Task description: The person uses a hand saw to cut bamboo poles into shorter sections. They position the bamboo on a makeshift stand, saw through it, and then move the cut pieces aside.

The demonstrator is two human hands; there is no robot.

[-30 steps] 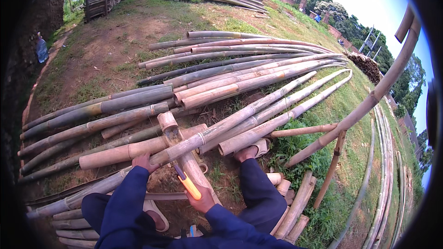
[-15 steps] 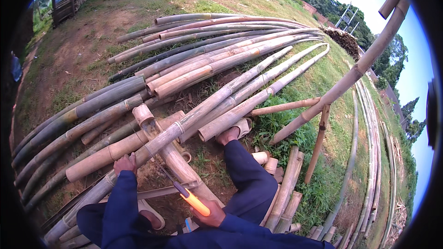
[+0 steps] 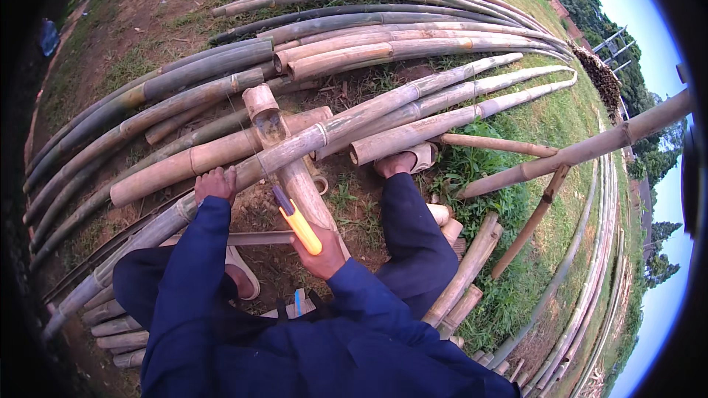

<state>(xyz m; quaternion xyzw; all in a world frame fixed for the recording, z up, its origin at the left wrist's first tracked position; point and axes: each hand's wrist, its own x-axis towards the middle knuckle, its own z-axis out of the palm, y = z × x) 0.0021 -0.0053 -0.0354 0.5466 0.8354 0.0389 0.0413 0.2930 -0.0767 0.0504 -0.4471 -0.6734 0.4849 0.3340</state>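
My right hand (image 3: 320, 252) is closed round the yellow-orange handle of a handsaw (image 3: 299, 225). Its thin dark blade, seen nearly edge-on, runs up to a long bamboo pole (image 3: 295, 146); I cannot make out how deep it sits. My left hand (image 3: 215, 183) grips the same pole, to the left of the blade. The pole slants from lower left to upper right and lies across a thick bamboo support (image 3: 308, 190) with a notched, cut-open upper end. Another thick bamboo piece (image 3: 193, 164) lies just beyond my left hand.
Many bamboo poles (image 3: 383, 50) lie on the ground ahead. At right, a slanting bamboo rail (image 3: 568, 156) stands on a prop (image 3: 532, 217). Short cut lengths (image 3: 466, 269) lie beside my right leg. My sandalled foot (image 3: 397, 165) is by a pole's end.
The view has tilted downward, so the scene sits higher in the picture. My right hand and the saw have moved forward, closer to the pole. My left hand keeps its grip.
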